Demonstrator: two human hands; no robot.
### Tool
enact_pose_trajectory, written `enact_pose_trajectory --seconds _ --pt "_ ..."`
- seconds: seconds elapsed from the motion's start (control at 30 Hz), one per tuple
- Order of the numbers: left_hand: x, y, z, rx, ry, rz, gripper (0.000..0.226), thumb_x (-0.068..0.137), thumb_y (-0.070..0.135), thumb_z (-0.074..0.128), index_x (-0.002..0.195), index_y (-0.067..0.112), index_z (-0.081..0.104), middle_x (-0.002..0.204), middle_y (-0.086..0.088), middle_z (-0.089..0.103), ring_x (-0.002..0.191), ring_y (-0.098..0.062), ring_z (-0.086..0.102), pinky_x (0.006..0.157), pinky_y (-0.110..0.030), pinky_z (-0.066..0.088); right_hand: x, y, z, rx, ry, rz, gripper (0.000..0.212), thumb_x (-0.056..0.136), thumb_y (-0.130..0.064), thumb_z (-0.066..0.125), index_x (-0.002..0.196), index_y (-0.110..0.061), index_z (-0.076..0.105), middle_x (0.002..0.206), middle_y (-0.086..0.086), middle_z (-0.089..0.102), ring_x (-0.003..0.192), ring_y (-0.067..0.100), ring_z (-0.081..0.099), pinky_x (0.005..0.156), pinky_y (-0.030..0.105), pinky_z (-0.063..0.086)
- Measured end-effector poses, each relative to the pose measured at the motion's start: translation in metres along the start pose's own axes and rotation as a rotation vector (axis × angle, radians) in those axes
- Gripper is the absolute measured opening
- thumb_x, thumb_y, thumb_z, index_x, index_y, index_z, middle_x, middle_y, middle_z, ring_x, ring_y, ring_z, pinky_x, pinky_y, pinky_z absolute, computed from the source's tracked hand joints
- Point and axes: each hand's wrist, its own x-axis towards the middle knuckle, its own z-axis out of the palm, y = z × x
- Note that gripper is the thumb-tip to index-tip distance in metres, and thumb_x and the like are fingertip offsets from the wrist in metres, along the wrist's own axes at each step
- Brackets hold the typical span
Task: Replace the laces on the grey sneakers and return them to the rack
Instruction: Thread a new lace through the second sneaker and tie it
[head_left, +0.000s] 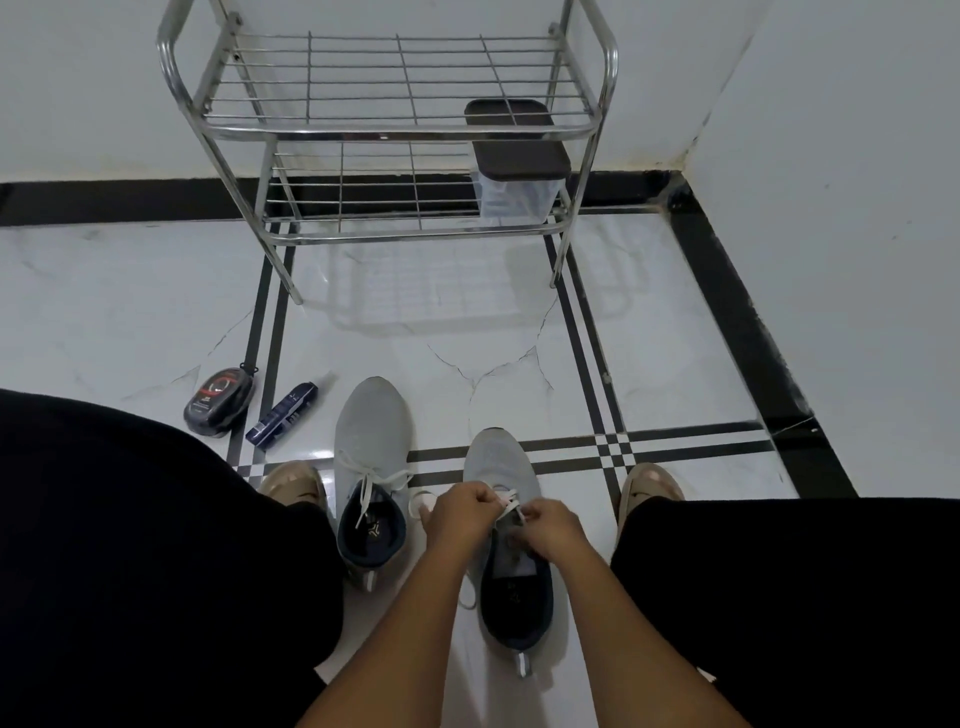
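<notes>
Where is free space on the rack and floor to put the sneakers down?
The rack's top shelf is bare left of the dark-lidded container; so is the lower shelf. Open floor lies between rack and sneaker toes. It is crowded at left near the polish tin and blue tube.

A polish tin (220, 400) lies beside a dark tube (282, 414) on the floor.

- I see both hands over the right grey sneaker (506, 525): left hand (460, 512) and right hand (548, 527) each pinch its white lace (511, 501).
- Left grey sneaker (371, 457) just beside, bow tied.
- Steel rack (395, 130) by the wall.
</notes>
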Motion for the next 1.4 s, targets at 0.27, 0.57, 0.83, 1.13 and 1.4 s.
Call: enact_pose_trajectory --seconds 0.27,0.57,0.83,1.13,1.4 --pt "0.004 -0.005 0.028 0.257 0.113 0.057 0.034 0.08 0.027 0.053 0.047 0.021 0.044 0.068 0.004 0.049 0.072 -0.018 0.058 0.098 -0.04 0.036 0.02 0.022 0.008 0.311 0.002 0.076 0.032 0.083 -0.002 0.058 0.108 -0.017 0.074 0.108 0.007 0.072 0.102 0.024 0.064 0.091 0.033 0.051" --pt "0.003 -0.007 0.033 0.231 0.087 0.1 0.02 0.081 0.023 0.054 0.061 0.026 0.057 0.081 0.005 0.052 0.086 -0.016 0.058 0.093 -0.038 0.035 0.032 0.032 0.016 0.467 0.01 0.107 0.027 0.083 -0.001 0.06 0.103 -0.013 0.074 0.103 0.009 0.073 0.097 0.024 0.065 0.092 0.035 0.052" --pt "0.004 -0.007 0.031 0.199 0.037 0.092 0.027 0.079 0.024 0.057 0.053 0.025 0.051 0.078 0.006 0.049 0.085 -0.014 0.057 0.087 -0.035 0.036 0.034 0.032 0.016 0.503 0.011 0.115 0.024 0.086 -0.001 0.06 0.103 -0.011 0.074 0.093 0.007 0.07 0.086 0.017 0.059 0.079 0.027 0.047" --pt "-0.001 -0.005 0.031 0.192 0.065 0.074 0.023 0.078 0.022 0.056 0.054 0.025 0.054 0.078 0.006 0.051 0.082 -0.013 0.056 0.089 -0.035 0.036 0.03 0.03 0.014 0.515 0.0 0.125 0.03 0.085 0.004 0.057 0.108 -0.008 0.072 0.096 0.009 0.071 0.087 0.017 0.06 0.078 0.025 0.05" --pt "0.002 -0.005 0.034 0.116 0.065 0.023 0.021 0.079 0.024 0.057 0.058 0.027 0.061 0.075 0.007 0.053 0.08 -0.013 0.058 0.088 -0.037 0.037 0.026 0.027 0.012 0.528 -0.001 0.121 0.03 0.086 0.004 0.058 0.109 -0.008 0.072 0.101 0.011 0.07 0.09 0.017 0.059 0.08 0.024 0.047"
